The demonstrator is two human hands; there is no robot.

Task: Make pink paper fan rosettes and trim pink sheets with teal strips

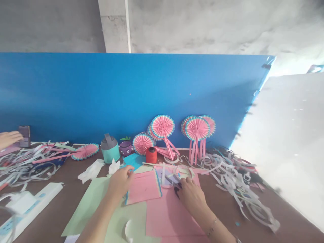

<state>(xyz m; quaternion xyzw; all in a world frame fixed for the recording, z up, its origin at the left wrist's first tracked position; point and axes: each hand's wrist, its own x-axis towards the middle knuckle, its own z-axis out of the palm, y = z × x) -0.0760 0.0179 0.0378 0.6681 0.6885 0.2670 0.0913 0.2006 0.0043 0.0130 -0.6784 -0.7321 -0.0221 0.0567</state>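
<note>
My left hand (120,182) is at the left edge of a pleated pink paper piece (144,187) with blue-and-white striped edges. Its fingers are loosely curved and a little apart, with nothing visible in them. My right hand (191,195) is closed around the dark handles of a pair of scissors (167,179), whose blades point up and left. Under both lie a pink paper sheet (169,216) and a pale green sheet (93,195). Just beyond the right hand rests a roll of tape (183,172).
Finished pink paper fans (197,129) lean against the blue partition (126,91). A red thread spool (151,156), teal cup (110,150) and purple pot (125,147) stand behind. Tangled white strips (235,182) lie right. A power strip (32,209) and another person's hand (10,139) are left.
</note>
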